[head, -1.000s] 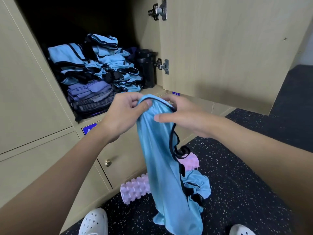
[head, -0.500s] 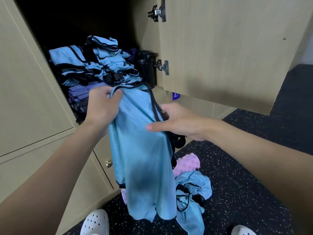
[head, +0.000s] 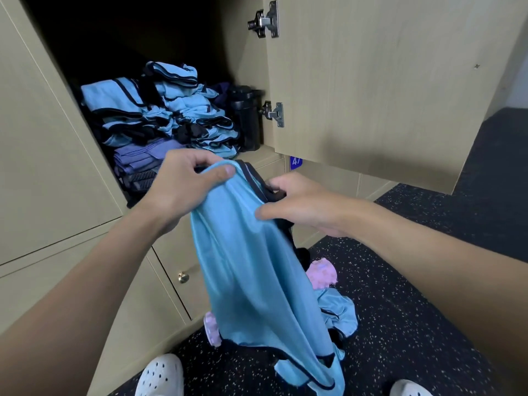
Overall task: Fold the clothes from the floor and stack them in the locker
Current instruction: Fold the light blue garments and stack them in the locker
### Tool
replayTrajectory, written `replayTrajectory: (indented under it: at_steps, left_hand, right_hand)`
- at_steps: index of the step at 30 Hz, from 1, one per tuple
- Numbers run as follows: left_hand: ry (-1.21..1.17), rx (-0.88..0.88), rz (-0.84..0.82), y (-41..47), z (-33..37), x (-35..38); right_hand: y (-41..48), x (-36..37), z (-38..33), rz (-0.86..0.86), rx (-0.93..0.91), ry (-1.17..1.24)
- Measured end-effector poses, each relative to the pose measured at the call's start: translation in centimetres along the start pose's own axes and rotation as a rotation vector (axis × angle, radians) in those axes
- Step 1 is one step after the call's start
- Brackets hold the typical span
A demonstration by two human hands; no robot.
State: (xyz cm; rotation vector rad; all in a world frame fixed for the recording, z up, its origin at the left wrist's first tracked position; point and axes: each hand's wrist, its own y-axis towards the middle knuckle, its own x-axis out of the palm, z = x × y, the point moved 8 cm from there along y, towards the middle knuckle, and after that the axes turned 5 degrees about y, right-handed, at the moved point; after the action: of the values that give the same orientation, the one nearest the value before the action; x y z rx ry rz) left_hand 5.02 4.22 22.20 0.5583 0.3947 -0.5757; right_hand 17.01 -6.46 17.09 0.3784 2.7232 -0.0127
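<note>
Narrower than half a second ago, the blue top (head: 257, 281) is hanging straight for folding: my left grip (head: 183, 190) is pinching its edge, my right grip (head: 300, 207) is clasping its dark-trimmed side. Behind, the locker (head: 245, 61) is holding folded clothes (head: 160, 110), then a black bottle (head: 245, 118).

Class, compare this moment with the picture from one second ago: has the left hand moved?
Yes. The left hand, gripping the blue garment, has shifted left, farther from the lower door hinge and nearer the folded stack.
</note>
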Motion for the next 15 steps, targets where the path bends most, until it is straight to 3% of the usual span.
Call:
replayTrajectory:
  at_steps: [4, 6, 8, 12, 15]
  left_hand:
    - [0.055, -0.002, 0.299, 0.8, -1.5, -3.5]
    - [0.151, -0.025, 0.34, 0.8, -1.8, -4.3]
    - [0.257, -0.021, 0.162, 0.6, -1.5, -3.1]
    - [0.147, 0.05, -0.448, -1.8, -0.2, 3.1]
    - [0.281, 0.156, -0.51, -2.2, -0.2, 4.7]
  right_hand:
    - [-0.2, -0.6, 0.8, -0.019, 0.014, 0.045]
    - [-0.2, -1.0, 0.6, 0.006, -0.013, 0.026]
    - [-0.1, -1.3, 0.4, 0.045, -0.029, -0.011]
    - [0.0, -0.6, 0.0, 0.03, -0.055, -0.047]
    - [0.0, 0.2, -0.4, 0.001, -0.079, -0.099]
